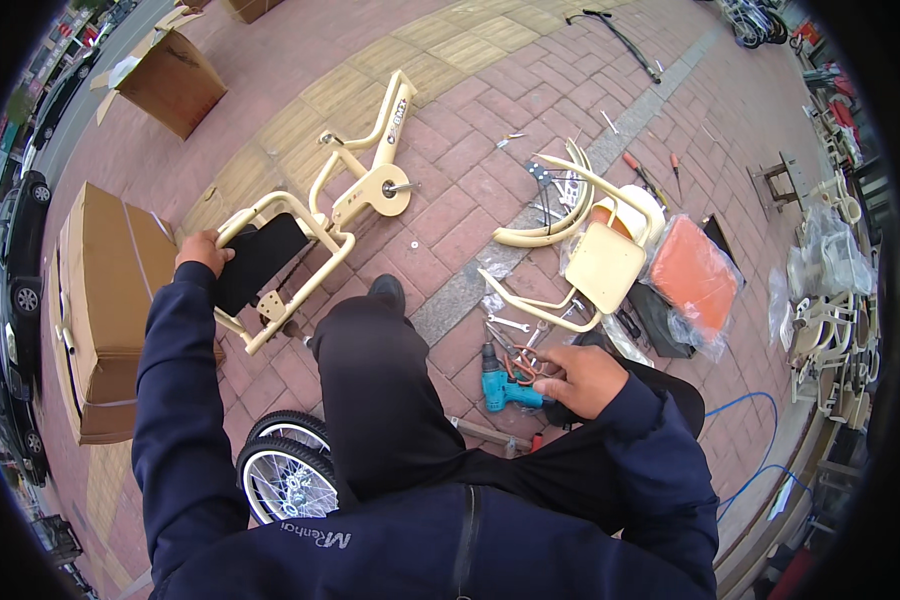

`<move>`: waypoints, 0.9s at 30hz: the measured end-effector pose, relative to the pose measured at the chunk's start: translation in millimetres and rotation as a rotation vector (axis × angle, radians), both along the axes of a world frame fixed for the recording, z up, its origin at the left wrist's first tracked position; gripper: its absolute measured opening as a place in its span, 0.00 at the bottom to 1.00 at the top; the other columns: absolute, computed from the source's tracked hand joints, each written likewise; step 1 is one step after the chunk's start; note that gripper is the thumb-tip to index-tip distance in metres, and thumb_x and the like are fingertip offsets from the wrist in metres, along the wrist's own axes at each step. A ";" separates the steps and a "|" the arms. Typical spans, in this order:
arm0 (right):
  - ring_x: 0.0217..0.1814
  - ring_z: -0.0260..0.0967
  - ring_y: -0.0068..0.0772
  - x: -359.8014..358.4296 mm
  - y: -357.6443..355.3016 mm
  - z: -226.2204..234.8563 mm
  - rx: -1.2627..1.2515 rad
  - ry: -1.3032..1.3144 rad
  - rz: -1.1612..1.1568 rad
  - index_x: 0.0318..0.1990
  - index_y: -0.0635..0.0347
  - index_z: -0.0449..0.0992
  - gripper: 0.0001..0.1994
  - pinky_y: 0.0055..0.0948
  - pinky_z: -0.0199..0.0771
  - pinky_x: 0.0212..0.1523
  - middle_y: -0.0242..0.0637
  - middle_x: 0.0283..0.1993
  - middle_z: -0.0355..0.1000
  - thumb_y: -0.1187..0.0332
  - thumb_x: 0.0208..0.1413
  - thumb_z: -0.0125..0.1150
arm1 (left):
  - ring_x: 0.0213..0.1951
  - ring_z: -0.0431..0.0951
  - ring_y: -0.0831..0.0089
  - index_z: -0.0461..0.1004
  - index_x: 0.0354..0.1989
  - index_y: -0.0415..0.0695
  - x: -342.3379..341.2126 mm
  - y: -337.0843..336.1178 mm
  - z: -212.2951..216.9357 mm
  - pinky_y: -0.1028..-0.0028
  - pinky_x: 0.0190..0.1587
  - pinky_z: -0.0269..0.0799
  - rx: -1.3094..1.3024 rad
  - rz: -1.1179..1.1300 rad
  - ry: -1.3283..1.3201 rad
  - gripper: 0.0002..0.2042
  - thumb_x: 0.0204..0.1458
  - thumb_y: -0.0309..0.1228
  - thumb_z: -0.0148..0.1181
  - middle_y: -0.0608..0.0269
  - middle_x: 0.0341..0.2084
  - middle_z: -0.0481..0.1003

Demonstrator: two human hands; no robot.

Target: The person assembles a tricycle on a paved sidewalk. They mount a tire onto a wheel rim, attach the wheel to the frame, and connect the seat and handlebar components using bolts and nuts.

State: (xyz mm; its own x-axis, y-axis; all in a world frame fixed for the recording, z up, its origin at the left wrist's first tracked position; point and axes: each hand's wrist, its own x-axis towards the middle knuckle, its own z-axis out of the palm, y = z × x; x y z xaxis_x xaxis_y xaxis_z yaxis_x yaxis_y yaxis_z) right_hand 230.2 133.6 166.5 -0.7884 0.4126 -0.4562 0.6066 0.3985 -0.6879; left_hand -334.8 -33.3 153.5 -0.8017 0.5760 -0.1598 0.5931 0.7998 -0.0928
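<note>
**Cream frame held at left, pliers at right, on a crowded brick pavement**

At the far left a long cardboard box (100, 300) lies flat, its near edge just beside the person's left sleeve, and a second open box (170, 80) stands well apart above it. The left hand (205, 252) is closed over the rear rail of the cream bicycle frame (345, 200), which lies on its side on the brick pavement (450, 130); bare bricks stretch above and to the right of the frame. Below, two spoked wheels (285, 465) stand against the person's leg. In the middle, a wrench (507, 324) lies near the teal cordless drill (505, 388). The right hand (580, 378) curls its fingers around red-handled pliers (520, 366), just above the drill. Further right, cream fenders (560, 215), a cream seat (605, 265) and an orange cushion in plastic wrap (692, 278) crowd together, leaving little open ground there.
</note>
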 end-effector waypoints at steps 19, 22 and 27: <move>0.48 0.70 0.56 32.4 7.7 6.5 0.034 0.175 -0.022 0.51 0.66 0.72 0.23 0.46 0.70 0.49 0.53 0.44 0.73 0.55 0.57 0.60 | 0.38 0.81 0.52 0.81 0.36 0.35 62.9 228.6 50.6 0.62 0.43 0.77 -0.144 -0.294 0.105 0.20 0.39 0.39 0.73 0.43 0.35 0.80; 0.48 0.70 0.58 37.9 7.4 5.0 0.077 0.256 -0.026 0.51 0.68 0.71 0.23 0.46 0.70 0.49 0.55 0.44 0.73 0.55 0.58 0.58 | 0.36 0.81 0.51 0.81 0.33 0.34 82.6 236.2 25.7 0.61 0.42 0.76 -0.162 -0.396 0.037 0.21 0.41 0.43 0.71 0.42 0.32 0.79; 0.48 0.70 0.58 51.0 6.3 6.7 0.059 0.224 -0.044 0.49 0.70 0.71 0.23 0.47 0.70 0.49 0.55 0.44 0.73 0.55 0.58 0.57 | 0.35 0.81 0.50 0.81 0.32 0.34 127.7 229.6 0.2 0.58 0.41 0.76 -0.084 -0.313 -0.163 0.19 0.41 0.41 0.70 0.41 0.30 0.78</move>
State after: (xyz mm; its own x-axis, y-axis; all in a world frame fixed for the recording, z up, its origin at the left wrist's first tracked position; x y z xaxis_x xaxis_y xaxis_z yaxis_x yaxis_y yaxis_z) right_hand 281.2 139.9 173.2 -0.8481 0.4693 -0.2460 0.4590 0.4186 -0.7836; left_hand -207.0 196.3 153.7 -0.5488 0.7691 -0.3276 0.8204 0.5707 -0.0345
